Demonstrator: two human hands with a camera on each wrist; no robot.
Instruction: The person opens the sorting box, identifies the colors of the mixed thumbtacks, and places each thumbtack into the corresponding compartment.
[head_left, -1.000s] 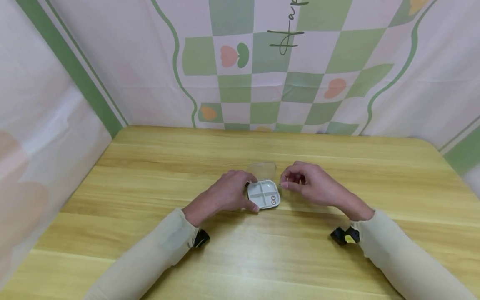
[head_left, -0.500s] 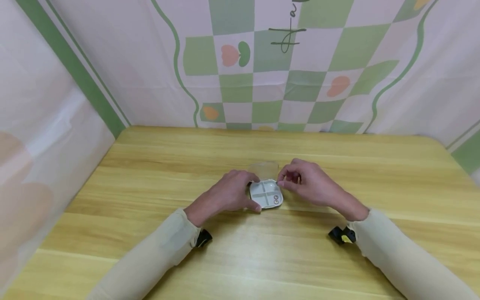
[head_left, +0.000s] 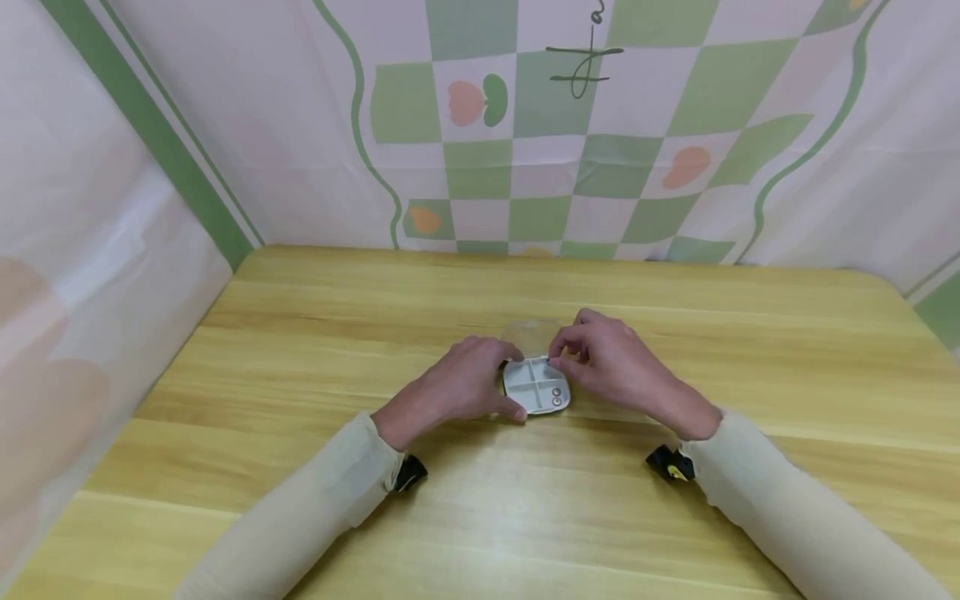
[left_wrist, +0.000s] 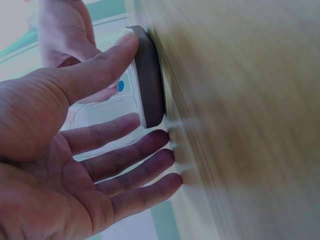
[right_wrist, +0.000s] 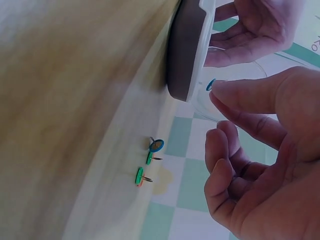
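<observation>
A small white box [head_left: 521, 397] with four-way dividers and a dark underside sits on the table with its clear lid [head_left: 528, 335] folded back. My left hand [head_left: 461, 382] grips its left side between thumb and index finger; in the left wrist view the other fingers spread out beside it. Two small round thumbtacks [head_left: 556, 392] lie in the near right compartment. My right hand [head_left: 618, 367] is at the box's far right corner. Between thumb and index finger it pinches a blue thumbtack [right_wrist: 210, 85], held over the box rim in the right wrist view.
Beside the box in the right wrist view lie several loose thumbtacks, among them a blue thumbtack [right_wrist: 157, 145] and a green thumbtack [right_wrist: 139, 176]. The wooden table [head_left: 300, 375] meets a checkered cloth [head_left: 480, 171] at its back edge.
My right hand has moved left from beside the box to over its far right compartment, with the thumbtack pinched. The left hand stays on the box; the head view has shifted slightly.
</observation>
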